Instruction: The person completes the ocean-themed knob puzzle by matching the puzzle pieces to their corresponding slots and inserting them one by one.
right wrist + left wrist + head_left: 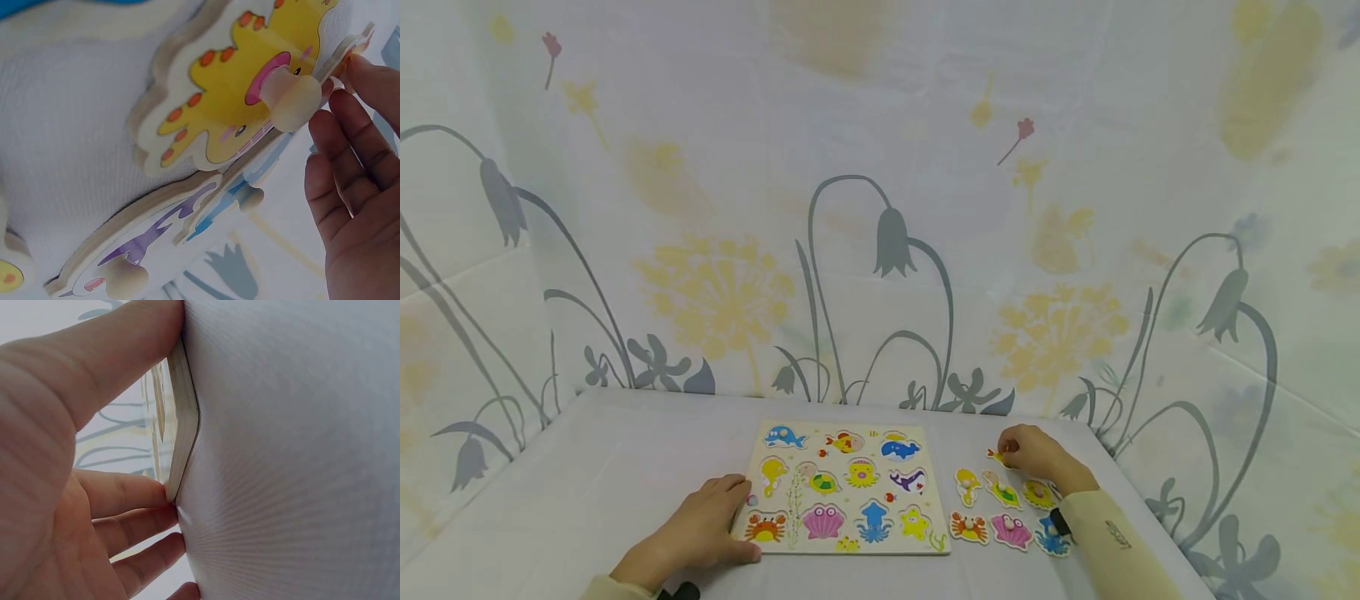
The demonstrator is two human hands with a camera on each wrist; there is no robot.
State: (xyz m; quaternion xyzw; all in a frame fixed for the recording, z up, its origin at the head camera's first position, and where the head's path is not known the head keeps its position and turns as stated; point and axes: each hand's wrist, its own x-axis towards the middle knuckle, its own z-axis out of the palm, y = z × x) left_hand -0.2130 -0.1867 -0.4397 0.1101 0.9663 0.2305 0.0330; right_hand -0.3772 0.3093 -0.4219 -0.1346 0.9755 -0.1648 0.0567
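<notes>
A wooden sea-animal puzzle board lies flat on the table. My left hand grips its near left corner, the thumb at the front edge and the fingers along the left edge; the left wrist view has the board's edge between them. To the right of the board, my right hand pinches a red and yellow fish puzzle piece, partly hidden by the fingers. Close by lie the turtle piece and the yellow octopus piece, which has a round knob.
Also beside the board are a seahorse piece, a crab piece, a pink shell piece and a blue squid piece. A purple whale piece shows in the right wrist view. A flower-printed curtain hangs behind the table.
</notes>
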